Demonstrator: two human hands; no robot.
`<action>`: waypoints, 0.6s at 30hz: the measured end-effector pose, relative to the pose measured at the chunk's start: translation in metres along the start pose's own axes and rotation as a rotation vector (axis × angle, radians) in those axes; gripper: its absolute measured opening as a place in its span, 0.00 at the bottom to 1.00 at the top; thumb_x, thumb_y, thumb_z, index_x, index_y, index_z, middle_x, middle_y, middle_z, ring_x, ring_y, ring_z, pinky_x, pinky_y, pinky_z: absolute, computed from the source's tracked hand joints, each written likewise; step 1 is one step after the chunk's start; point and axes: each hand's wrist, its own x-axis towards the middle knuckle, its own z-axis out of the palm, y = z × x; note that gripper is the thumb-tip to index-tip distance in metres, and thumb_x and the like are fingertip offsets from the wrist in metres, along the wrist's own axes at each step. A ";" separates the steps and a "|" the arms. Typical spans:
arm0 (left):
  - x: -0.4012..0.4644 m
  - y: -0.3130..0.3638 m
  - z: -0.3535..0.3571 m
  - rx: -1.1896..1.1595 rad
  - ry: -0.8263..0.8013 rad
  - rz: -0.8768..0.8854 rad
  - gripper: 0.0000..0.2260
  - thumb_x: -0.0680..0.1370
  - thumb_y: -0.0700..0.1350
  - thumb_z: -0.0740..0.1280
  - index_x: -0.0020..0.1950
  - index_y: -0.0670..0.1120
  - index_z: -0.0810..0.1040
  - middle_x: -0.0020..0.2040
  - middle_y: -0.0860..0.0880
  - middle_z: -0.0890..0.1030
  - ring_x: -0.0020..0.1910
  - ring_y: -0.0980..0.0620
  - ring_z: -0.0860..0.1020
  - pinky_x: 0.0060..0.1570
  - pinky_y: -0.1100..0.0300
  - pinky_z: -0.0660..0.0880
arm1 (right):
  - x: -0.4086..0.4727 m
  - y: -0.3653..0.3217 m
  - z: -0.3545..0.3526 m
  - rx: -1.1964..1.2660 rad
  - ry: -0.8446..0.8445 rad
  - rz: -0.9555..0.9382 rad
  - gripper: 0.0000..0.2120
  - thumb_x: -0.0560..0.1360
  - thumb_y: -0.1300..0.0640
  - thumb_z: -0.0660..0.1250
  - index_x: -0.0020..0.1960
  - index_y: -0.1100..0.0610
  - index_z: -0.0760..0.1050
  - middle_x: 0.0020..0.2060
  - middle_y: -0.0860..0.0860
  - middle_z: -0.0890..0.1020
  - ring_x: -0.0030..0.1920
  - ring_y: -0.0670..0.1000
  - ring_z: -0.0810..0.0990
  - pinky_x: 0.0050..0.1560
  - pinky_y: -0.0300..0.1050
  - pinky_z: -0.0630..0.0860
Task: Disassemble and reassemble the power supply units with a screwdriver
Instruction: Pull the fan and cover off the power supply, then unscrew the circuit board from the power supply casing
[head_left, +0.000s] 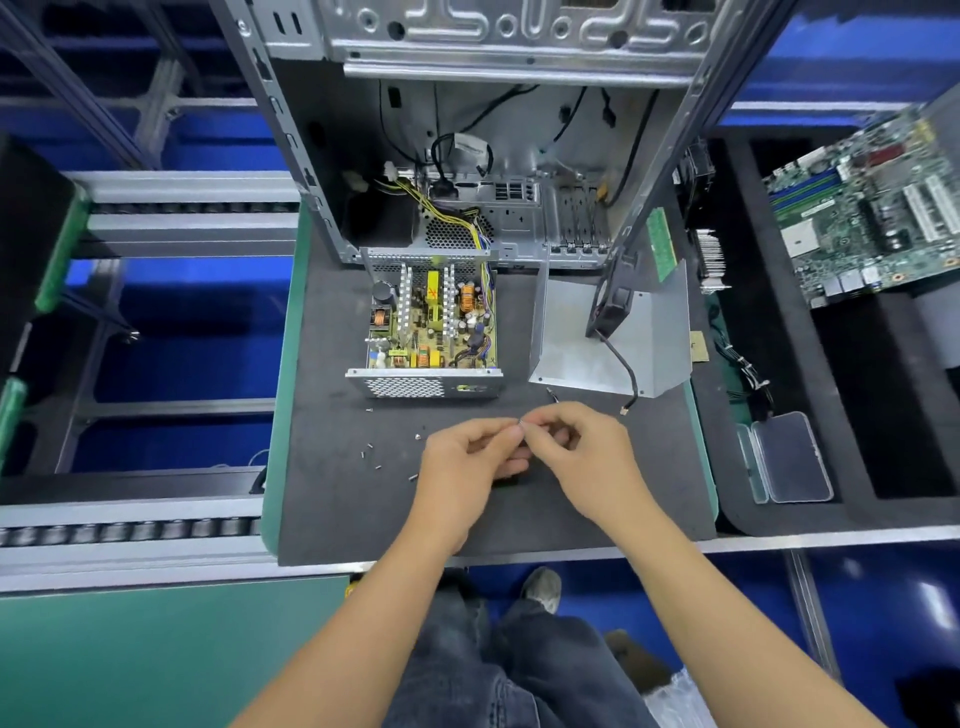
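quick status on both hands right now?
Left hand: fingers curled, pinching a small screw at the fingertips.
Right hand: fingers curled at the same screw; what else it holds cannot be told.

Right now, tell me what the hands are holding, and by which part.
Both hands pinch one small screw between their fingertips; which part of it cannot be told.

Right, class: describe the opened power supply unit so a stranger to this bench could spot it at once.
Start at the tall metal computer case standing at the back of the dark mat. Directly in front of it sits the power supply unit, a lidless silver box. Unlike the plain bent metal cover to its right, it shows a yellow circuit board with copper coils and finned heatsinks.
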 end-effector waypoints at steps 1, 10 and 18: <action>0.001 0.001 0.003 -0.062 -0.025 -0.012 0.05 0.79 0.38 0.69 0.52 0.42 0.85 0.46 0.42 0.87 0.49 0.46 0.86 0.47 0.61 0.81 | -0.002 -0.002 0.002 0.028 0.021 0.011 0.11 0.74 0.58 0.72 0.41 0.41 0.80 0.37 0.43 0.82 0.36 0.41 0.73 0.39 0.30 0.70; 0.008 0.001 0.002 -0.240 -0.016 -0.072 0.06 0.79 0.38 0.69 0.52 0.37 0.84 0.47 0.37 0.86 0.49 0.43 0.85 0.47 0.59 0.81 | -0.009 0.002 0.005 -0.183 0.054 -0.131 0.05 0.77 0.56 0.70 0.51 0.50 0.84 0.42 0.41 0.79 0.47 0.46 0.75 0.51 0.36 0.71; 0.020 0.001 -0.022 -0.317 0.155 -0.162 0.04 0.78 0.36 0.70 0.49 0.37 0.82 0.43 0.40 0.86 0.44 0.45 0.86 0.41 0.61 0.81 | -0.022 0.040 -0.041 -0.828 -0.100 0.199 0.23 0.74 0.37 0.68 0.60 0.51 0.71 0.53 0.49 0.75 0.52 0.53 0.71 0.53 0.47 0.72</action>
